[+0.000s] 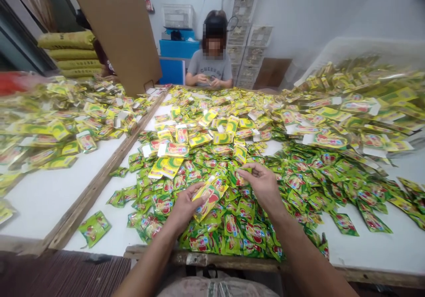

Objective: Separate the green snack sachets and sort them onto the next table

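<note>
slip risk: left hand [184, 206] fingers clamp yellow packet [210, 194], right hand [264, 185] fingers pinch green sachet [239, 178]; crowded pile [232, 233] could slide off table [381, 246] edge.

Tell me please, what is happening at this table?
The person's left hand holds a yellow packet, and the right hand pinches a green sachet over the pile of sachets on the white table. Across the table, a second person also handles something small in both hands.

green sachet heap [232, 226] blocks front, bare white table [43, 195] left, cardboard sheet [119, 27] beyond
</note>
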`<act>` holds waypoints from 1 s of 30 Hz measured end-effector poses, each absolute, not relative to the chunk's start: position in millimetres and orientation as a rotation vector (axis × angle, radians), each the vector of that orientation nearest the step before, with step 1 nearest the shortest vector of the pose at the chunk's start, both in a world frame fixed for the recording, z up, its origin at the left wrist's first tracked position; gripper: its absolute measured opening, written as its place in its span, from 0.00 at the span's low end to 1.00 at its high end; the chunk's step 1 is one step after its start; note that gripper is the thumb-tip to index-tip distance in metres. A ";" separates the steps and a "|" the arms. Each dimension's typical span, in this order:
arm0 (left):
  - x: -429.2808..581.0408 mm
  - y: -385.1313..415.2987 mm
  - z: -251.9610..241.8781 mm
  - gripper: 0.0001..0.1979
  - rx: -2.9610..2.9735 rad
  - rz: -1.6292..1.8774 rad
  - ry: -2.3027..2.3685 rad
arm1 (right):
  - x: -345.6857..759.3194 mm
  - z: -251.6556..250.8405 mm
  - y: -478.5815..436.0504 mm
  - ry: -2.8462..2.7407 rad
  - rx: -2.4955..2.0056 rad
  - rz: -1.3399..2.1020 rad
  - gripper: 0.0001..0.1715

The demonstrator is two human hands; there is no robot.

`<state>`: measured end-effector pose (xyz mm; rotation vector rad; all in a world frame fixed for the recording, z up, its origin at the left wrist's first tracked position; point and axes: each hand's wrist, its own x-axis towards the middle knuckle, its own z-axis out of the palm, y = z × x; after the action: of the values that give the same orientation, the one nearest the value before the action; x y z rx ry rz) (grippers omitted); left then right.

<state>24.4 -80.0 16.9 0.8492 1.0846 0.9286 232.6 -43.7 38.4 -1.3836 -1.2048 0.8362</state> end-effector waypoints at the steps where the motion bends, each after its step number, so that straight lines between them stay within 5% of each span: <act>1: 24.3 -80.5 16.8 0.28 0.854 0.928 1.081 | 225.7 41.7 -45.6 -1.231 -1.355 0.884 0.18; 30: 20.2 -85.8 8.3 0.25 0.841 0.935 1.013 | 200.3 28.1 -67.9 -1.607 -1.482 0.930 0.16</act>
<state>20.2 -85.8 8.3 0.8412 1.0127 0.9347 200.3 -67.9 28.1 -1.4821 -1.6074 0.9304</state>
